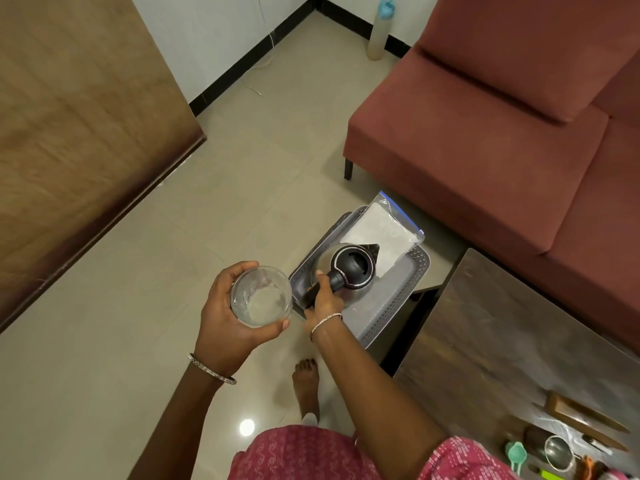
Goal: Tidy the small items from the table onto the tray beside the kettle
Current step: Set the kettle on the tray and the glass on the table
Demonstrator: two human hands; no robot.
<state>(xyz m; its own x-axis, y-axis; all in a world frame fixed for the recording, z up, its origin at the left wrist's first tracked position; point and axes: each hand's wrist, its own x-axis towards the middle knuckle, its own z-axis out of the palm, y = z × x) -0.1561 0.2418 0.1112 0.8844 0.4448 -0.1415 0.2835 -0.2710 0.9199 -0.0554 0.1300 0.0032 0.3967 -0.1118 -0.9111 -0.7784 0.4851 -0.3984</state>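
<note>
Two hands busy: left hand (pixel 228 317) cups glass bowl (pixel 261 296); right hand (pixel 323 297) grips kettle (pixel 346 271) on tray (pixel 394 299).

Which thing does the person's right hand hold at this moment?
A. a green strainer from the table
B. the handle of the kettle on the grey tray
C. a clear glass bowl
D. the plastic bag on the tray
B: the right hand is closed around the black handle of the kettle, which stands on the grey tray, while the left hand holds the clear bowl.
</note>
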